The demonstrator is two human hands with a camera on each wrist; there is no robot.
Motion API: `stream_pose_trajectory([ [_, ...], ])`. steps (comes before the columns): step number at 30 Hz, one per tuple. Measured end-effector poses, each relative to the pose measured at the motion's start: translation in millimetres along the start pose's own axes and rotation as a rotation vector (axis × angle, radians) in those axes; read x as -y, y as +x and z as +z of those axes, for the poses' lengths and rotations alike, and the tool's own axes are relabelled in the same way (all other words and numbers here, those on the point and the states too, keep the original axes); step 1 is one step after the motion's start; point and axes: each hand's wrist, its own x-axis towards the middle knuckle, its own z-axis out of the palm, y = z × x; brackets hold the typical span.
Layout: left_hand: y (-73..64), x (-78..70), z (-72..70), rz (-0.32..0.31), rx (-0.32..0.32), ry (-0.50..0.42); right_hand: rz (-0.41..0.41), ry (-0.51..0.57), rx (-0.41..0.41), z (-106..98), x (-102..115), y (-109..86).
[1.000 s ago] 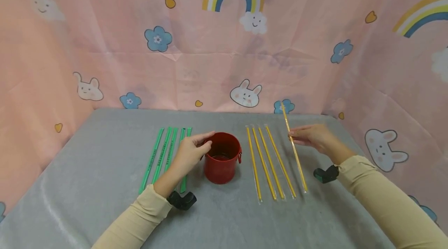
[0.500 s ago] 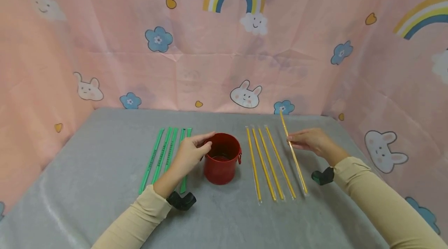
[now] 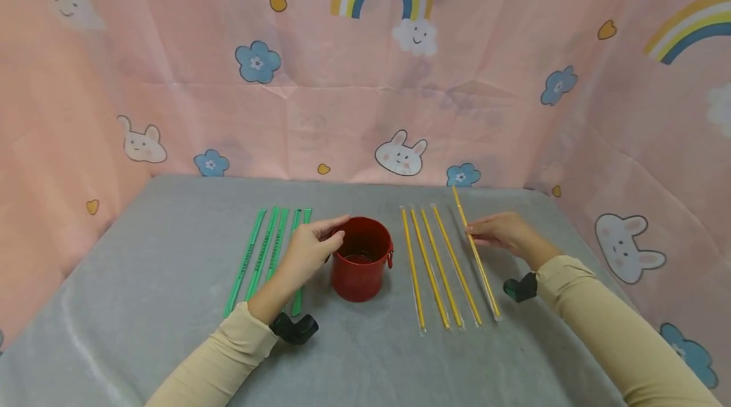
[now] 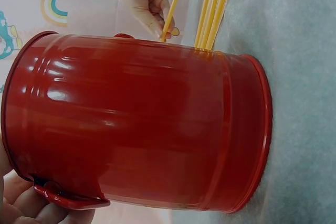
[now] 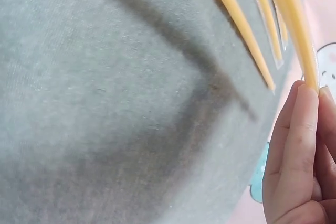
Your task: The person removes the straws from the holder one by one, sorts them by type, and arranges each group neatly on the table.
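My left hand [image 3: 311, 248] holds the red bucket [image 3: 358, 277] at its left upper side, thumb and index finger at the rim. In the left wrist view, curled fingers [image 4: 50, 211] lie by the bucket's small side handle [image 4: 68, 199]. My right hand [image 3: 502, 232] pinches a yellow wrapped straw [image 3: 476, 261] between thumb and fingers. That straw slants, its far end raised and its near end low by the table. In the right wrist view, the fingertips [image 5: 307, 98] press on the straw [image 5: 294, 14]. Several yellow wrapped straws [image 3: 440, 267] lie side by side between bucket and right hand.
Several green wrapped straws [image 3: 264, 261] lie left of the bucket, partly hidden by the left forearm. A grey cloth [image 3: 143, 267] covers the table. Behind and at both sides hangs a pink patterned curtain [image 3: 314, 102]. Black wrist cameras [image 3: 294, 329] sit on both wrists.
My right hand has lowered the yellow straw and moved it slightly left, toward the row of other yellow straws. The left hand and the bucket have stayed in place.
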Motion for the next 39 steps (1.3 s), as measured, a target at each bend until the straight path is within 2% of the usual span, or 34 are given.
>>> stream_pose_trajectory([
  [7, -0.2, 2.4, -0.8, -0.002, -0.01, 0.009, 0.008, -0.059, 0.0, 3, -5, 5.2],
  [17, -1.3, 3.4, -1.3, -0.004, -0.009, 0.014, 0.061, -0.053, -0.014, 9, -12, 11.6],
  [26, -0.5, 3.0, -0.4, 0.021, 0.0, 0.01, 0.085, -0.06, -0.06, 15, -16, 16.7],
  [39, 0.0, 2.7, -0.2, 0.031, 0.004, 0.008, 0.092, -0.133, -0.121, 17, -17, 23.1],
])
